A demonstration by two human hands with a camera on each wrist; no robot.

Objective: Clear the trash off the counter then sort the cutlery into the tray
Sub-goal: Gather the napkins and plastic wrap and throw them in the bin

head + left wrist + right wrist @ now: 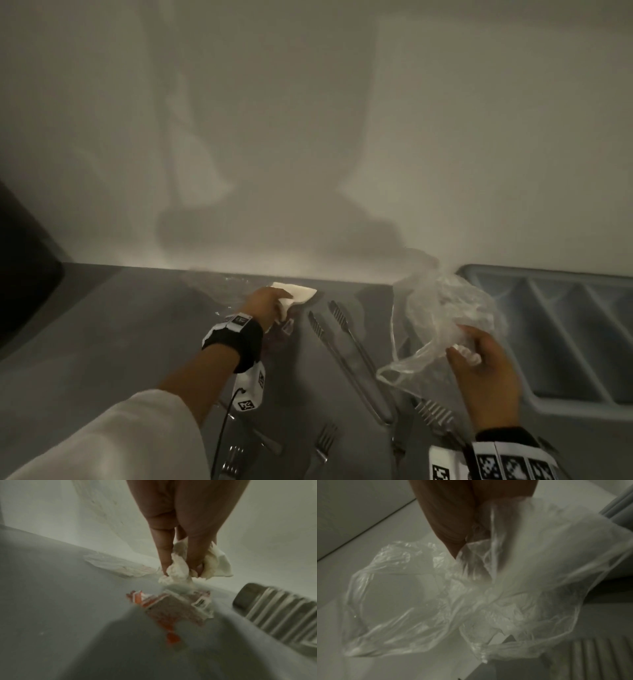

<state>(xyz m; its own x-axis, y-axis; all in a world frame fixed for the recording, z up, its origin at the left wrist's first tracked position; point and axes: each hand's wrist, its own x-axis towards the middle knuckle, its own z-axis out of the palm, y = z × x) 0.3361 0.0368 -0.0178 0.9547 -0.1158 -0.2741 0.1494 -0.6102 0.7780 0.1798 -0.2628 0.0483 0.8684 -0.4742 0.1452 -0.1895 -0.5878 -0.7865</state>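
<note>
Counter point(137, 342), napkin point(178, 569) between left fingers point(163, 550).

Bag: thin clear plastic bag point(442, 308), crinkled, glossy.
Napkin: crumpled white paper napkin point(180, 568), soft, matt.
Wrapper: torn orange-and-white wrapper point(173, 604), possibly foil-lined; blurred.
Tongs: long ridged metal tongs point(349, 356), shiny.
Tray: grey-blue plastic cutlery tray point(561, 329), smooth.
Counter: flat grey counter point(120, 335), matt.

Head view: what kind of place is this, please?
Probably a kitchen: a grey counter against a wall, a divided cutlery tray, tongs and forks lying loose.
</note>
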